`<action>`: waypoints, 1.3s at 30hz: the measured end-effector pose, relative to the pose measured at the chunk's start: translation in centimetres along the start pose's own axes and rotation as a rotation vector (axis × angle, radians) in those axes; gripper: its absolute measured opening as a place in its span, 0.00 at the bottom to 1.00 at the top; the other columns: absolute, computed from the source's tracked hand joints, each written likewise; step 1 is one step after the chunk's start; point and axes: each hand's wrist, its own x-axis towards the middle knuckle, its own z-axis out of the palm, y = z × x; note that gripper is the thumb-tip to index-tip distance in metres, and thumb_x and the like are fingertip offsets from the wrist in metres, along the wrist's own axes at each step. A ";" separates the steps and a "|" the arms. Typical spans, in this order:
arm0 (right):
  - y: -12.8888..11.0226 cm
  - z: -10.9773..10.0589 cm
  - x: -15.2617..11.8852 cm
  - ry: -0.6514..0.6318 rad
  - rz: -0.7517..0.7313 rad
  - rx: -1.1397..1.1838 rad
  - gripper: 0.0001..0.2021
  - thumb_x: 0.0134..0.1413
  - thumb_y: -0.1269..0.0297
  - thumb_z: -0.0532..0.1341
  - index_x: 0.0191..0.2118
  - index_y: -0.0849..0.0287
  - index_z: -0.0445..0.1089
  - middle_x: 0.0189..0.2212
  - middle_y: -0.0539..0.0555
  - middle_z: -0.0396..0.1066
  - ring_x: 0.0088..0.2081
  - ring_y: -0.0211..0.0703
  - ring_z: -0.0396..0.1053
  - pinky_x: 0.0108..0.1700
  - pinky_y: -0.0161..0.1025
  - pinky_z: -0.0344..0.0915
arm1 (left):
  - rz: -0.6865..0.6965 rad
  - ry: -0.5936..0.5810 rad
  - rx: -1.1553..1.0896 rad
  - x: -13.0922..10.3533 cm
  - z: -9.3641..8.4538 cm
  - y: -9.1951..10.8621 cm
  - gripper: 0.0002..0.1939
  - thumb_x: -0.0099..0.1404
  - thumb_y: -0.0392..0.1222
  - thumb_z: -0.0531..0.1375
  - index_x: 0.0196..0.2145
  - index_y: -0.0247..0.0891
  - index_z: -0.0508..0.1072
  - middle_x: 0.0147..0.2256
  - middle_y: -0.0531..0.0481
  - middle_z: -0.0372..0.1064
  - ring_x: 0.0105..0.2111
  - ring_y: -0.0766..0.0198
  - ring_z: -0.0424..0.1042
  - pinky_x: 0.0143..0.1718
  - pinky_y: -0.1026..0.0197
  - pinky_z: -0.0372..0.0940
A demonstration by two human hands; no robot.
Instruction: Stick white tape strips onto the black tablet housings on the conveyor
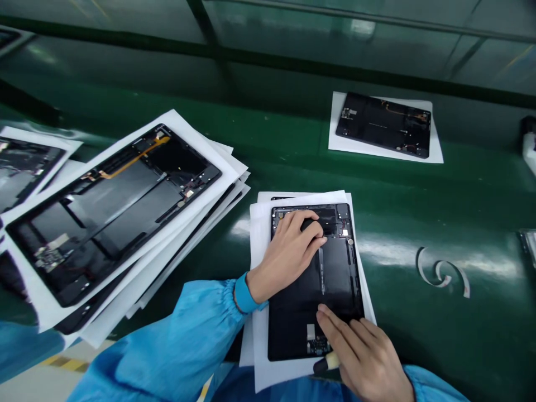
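An opened tablet housing (293, 318), black with exposed parts inside, lies on white sheets (268, 377) in front of me. My left hand (288, 254) rests over its upper part with fingers curled in; whatever is between the fingertips is hidden. At the lower right, my right hand (364, 354) has its index and middle fingers stretched onto the housing. A tool with a black and pale-yellow end (326, 363) sticks out from under that palm, its other end hidden. A small circuit board (318, 345) shows near the housing's bottom edge.
To the left is a stack of similar housings interleaved with white sheets, an open housing (121, 206) on top. Another housing (383, 124) lies on a sheet (435, 151) at the back right. Two curled white strips (431, 273) lie on the green table (481, 212).
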 end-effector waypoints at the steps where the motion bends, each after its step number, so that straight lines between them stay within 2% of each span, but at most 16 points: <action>1: -0.1 0.1 -0.1 -0.006 0.007 -0.001 0.22 0.66 0.74 0.45 0.60 0.66 0.67 0.59 0.58 0.65 0.34 0.40 0.73 0.36 0.37 0.67 | 0.002 -0.001 0.003 0.0 0.0 0.0 0.05 0.72 0.37 0.53 0.37 0.39 0.67 0.50 0.42 0.62 0.49 0.51 0.61 0.50 0.46 0.60; 6: -0.3 -0.1 0.0 -0.020 0.024 0.007 0.22 0.68 0.73 0.45 0.60 0.65 0.66 0.59 0.56 0.64 0.34 0.39 0.74 0.35 0.36 0.68 | 0.001 -0.007 0.020 -0.1 0.3 -0.2 0.05 0.72 0.38 0.53 0.37 0.39 0.67 0.51 0.43 0.61 0.48 0.51 0.61 0.50 0.46 0.59; 18: -0.5 -0.3 0.3 0.008 0.089 0.040 0.20 0.68 0.73 0.47 0.55 0.59 0.72 0.56 0.50 0.68 0.32 0.37 0.75 0.35 0.34 0.68 | -0.019 -0.009 -0.022 -0.1 0.3 -0.2 0.05 0.72 0.39 0.53 0.37 0.40 0.67 0.50 0.44 0.61 0.48 0.52 0.61 0.50 0.47 0.60; 27: -0.6 -0.6 0.5 0.023 0.099 0.040 0.23 0.67 0.76 0.44 0.54 0.60 0.73 0.56 0.50 0.68 0.32 0.36 0.75 0.35 0.35 0.69 | -0.040 -0.015 -0.043 0.0 0.2 -0.2 0.05 0.72 0.40 0.54 0.37 0.40 0.68 0.51 0.45 0.62 0.49 0.51 0.61 0.51 0.46 0.58; 39: -0.7 -0.6 0.3 -0.008 0.099 0.035 0.21 0.67 0.75 0.46 0.55 0.59 0.72 0.57 0.52 0.67 0.34 0.37 0.76 0.37 0.35 0.71 | -0.033 -0.018 -0.015 -0.1 0.3 -0.3 0.05 0.72 0.39 0.54 0.37 0.41 0.67 0.51 0.45 0.61 0.48 0.52 0.61 0.49 0.46 0.59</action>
